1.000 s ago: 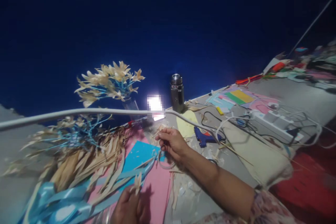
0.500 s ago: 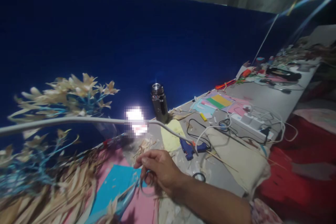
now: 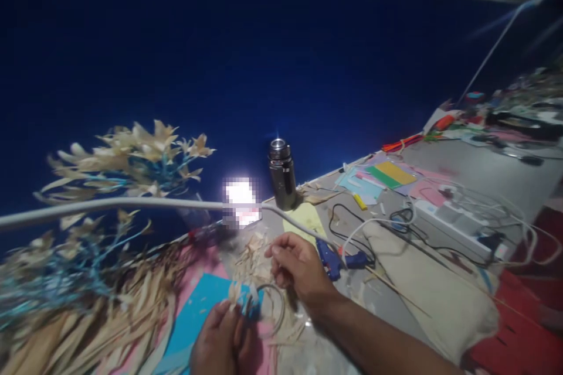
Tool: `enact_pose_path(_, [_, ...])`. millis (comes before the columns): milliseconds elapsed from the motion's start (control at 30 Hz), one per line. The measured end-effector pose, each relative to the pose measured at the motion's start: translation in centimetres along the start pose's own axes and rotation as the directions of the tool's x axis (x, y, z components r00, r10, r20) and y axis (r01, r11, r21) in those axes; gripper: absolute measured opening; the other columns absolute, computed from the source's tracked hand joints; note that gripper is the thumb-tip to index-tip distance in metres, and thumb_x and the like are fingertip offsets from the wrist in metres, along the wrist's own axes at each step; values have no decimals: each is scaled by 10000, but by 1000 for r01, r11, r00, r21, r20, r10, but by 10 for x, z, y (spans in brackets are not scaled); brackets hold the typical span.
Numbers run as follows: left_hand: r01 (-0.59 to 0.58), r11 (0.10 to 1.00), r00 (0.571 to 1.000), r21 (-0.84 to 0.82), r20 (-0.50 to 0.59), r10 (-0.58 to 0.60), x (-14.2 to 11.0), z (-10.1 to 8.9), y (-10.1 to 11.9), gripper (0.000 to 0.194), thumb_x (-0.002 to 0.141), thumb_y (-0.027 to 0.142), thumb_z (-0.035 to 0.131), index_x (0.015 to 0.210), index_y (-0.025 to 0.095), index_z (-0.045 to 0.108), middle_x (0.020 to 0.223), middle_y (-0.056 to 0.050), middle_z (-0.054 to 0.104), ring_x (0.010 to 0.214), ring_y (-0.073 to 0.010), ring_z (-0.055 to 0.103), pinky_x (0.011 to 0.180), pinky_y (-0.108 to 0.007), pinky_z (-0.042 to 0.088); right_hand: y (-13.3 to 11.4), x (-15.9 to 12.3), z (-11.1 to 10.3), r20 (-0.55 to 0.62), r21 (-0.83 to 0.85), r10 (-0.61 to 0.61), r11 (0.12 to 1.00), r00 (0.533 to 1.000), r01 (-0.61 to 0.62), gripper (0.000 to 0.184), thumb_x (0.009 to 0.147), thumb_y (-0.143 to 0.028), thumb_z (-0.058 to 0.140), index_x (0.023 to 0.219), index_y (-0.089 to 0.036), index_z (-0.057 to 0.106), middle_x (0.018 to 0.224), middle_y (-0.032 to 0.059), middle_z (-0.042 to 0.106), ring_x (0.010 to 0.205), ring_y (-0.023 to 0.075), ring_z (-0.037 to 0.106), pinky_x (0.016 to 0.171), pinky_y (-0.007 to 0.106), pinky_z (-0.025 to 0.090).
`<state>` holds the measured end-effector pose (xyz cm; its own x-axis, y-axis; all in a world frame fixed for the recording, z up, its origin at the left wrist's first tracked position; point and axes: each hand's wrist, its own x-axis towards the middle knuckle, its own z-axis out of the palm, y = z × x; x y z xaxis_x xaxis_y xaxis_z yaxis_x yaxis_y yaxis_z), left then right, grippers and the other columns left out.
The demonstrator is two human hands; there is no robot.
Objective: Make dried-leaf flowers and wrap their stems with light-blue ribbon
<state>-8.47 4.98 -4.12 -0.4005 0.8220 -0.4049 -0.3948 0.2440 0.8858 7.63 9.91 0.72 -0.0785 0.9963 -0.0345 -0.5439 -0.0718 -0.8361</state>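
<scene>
My right hand (image 3: pixel 299 266) hovers over the littered table with its fingers curled and pinched near a thin wire ring (image 3: pixel 270 304); what it grips is too small to name. At the bottom edge my left hand (image 3: pixel 222 340) is closed on a small pale dried-leaf flower piece (image 3: pixel 241 294) with a blue stem, held over the blue paper sheet (image 3: pixel 197 319). Dried leaf strips (image 3: pixel 101 316) lie heaped to the left.
A dried-flower bouquet in a glass (image 3: pixel 141 158), a steel flask (image 3: pixel 281 174), a blue glue gun (image 3: pixel 336 258), a white cable (image 3: pixel 132 204) across the view, a power strip (image 3: pixel 457 220) with cords, coloured papers (image 3: pixel 378 179), a beige cushion (image 3: pixel 435 287) at right.
The view swung left then partly back. My left hand has come back into view at the bottom holding the flower piece. My right hand has lifted slightly off the blue paper.
</scene>
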Motion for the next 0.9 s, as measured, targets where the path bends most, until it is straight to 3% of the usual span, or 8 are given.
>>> enact_pose_path(133, [87, 990, 996, -111, 11, -86, -10, 13, 9, 593, 348, 351, 987, 753, 202, 581, 504, 111, 495, 411, -63, 465, 424, -171, 438, 1, 4, 6, 76, -92, -8, 996, 997, 15, 363, 805, -489, 749, 977, -174, 701, 886, 58, 735, 481, 62, 487, 402, 170, 352])
enact_pose_path(333, [27, 993, 1000, -119, 17, -26, -17, 8, -2, 523, 493, 371, 964, 814, 214, 582, 588, 73, 568, 535, -133, 616, 473, -199, 482, 2, 13, 11, -47, -76, -74, 995, 996, 70, 380, 764, -527, 799, 795, -177, 655, 605, -31, 607, 449, 62, 434, 411, 173, 322])
enact_pose_path(467, [24, 986, 996, -167, 93, -9, -23, 10, 3, 542, 505, 415, 980, 758, 204, 548, 538, 100, 480, 446, -72, 479, 415, -154, 386, 11, 23, 7, -125, -43, -62, 997, 990, 57, 427, 710, -523, 851, 878, -181, 658, 720, -13, 663, 544, 86, 548, 493, 188, 439])
enact_pose_path(533, [35, 983, 990, -182, 140, -10, -31, 16, 7, 568, 496, 455, 985, 737, 197, 540, 518, 112, 449, 418, -43, 390, 392, -134, 331, 13, 24, 10, -77, 9, -37, 999, 996, 38, 477, 739, -549, 826, 994, -176, 673, 866, 41, 724, 653, 121, 635, 581, 226, 518])
enact_pose_path(600, [1, 975, 990, -224, 135, 30, -39, 24, 10, 581, 489, 485, 984, 726, 192, 541, 506, 117, 433, 415, -34, 346, 380, -117, 285, 10, 22, 17, -24, 59, -64, 996, 998, 65, 440, 764, -524, 816, 988, -172, 675, 844, 38, 722, 667, 128, 648, 613, 239, 537])
enact_pose_path(733, [5, 964, 996, -266, 90, 19, -49, 27, 15, 570, 454, 453, 1007, 757, 186, 605, 569, 72, 574, 472, -60, 458, 468, -159, 437, -15, 14, 30, 9, 128, -214, 969, 977, 211, 305, 808, -446, 794, 869, -179, 659, 584, -64, 560, 489, 73, 484, 481, 179, 427])
enact_pose_path(833, [-27, 969, 988, -246, 142, 64, -44, 16, 21, 562, 395, 409, 1035, 759, 158, 689, 734, -11, 706, 633, -112, 608, 597, -200, 520, -43, 2, 27, 48, 56, -350, 936, 936, 347, 269, 885, -369, 747, 1078, -208, 650, 570, -92, 545, 439, 59, 383, 431, 158, 342])
enact_pose_path(900, [-87, 970, 970, -226, 203, 134, -39, 7, 27, 512, 430, 407, 1031, 759, 143, 739, 764, -24, 711, 703, -122, 631, 665, -203, 527, -54, -9, 20, 136, -61, -321, 942, 937, 331, 225, 928, -335, 706, 1109, -219, 642, 560, -91, 553, 419, 58, 358, 403, 154, 280])
